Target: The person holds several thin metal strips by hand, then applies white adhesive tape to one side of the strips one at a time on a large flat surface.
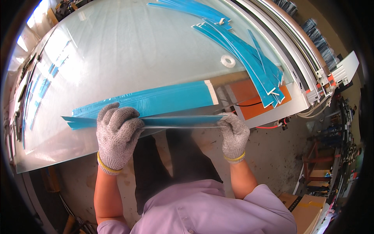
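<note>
Both hands wear grey knit work gloves with yellow cuffs. My left hand (118, 131) grips the left part of a long, thin strip (184, 120) faced in blue film, its fingers over the upper edge. At the strip's right end, my right hand (235, 137) pinches a corner between thumb and fingers. The strip is held on edge along the front of the glass tabletop (131, 52). Just behind it, a flat stack of blue film-covered strips (172, 98) lies on the glass, with a whitish band across its right end. My left fingers partly cover this stack.
A fan of loose blue strips (248, 64) lies at the right, beside a roll of white tape (228, 61). Beyond runs a machine with a metal rail (304, 44). An orange panel (247, 99) shows near the table's right corner. A cardboard box (306, 207) stands at lower right.
</note>
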Tool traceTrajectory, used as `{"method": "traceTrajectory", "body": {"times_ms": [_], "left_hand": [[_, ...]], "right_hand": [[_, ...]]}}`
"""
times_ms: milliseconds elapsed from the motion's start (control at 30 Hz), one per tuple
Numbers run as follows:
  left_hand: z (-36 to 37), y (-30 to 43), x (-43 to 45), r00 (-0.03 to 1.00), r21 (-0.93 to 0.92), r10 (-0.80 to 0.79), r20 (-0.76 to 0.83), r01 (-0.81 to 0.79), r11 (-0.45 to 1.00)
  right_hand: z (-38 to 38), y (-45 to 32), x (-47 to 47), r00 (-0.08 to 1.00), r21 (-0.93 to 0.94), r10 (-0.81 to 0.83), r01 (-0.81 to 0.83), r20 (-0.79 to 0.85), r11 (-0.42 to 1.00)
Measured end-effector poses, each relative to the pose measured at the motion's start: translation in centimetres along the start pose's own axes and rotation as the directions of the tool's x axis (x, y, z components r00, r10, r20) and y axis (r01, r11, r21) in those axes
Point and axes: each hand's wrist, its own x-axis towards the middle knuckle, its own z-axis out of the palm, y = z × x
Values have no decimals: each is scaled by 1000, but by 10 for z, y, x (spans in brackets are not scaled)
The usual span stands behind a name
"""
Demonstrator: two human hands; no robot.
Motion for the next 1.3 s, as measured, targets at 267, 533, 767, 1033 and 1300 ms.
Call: {"method": "traceTrajectory", "body": {"times_ms": [267,533,767,1033,1300], "left_hand": [[-4,11,5,989,3,-130,69,130,991],[-3,-1,7,993,-118,2,121,12,993],[-9,0,9,985,-233,34,167,6,972],[-8,2,13,990,-145,-27,138,47,988],[-8,-4,7,975,-226,26,222,26,974]], "right_hand": [[-1,-9,1,994,55,15,-22,111,998],[0,-7,15,972,9,237,-237,-1,972],[3,-17,24,899,111,436,-437,35,893],[11,-10,27,859,275,510,-499,35,822],[3,-15,19,898,222,437,-435,45,872]]}}
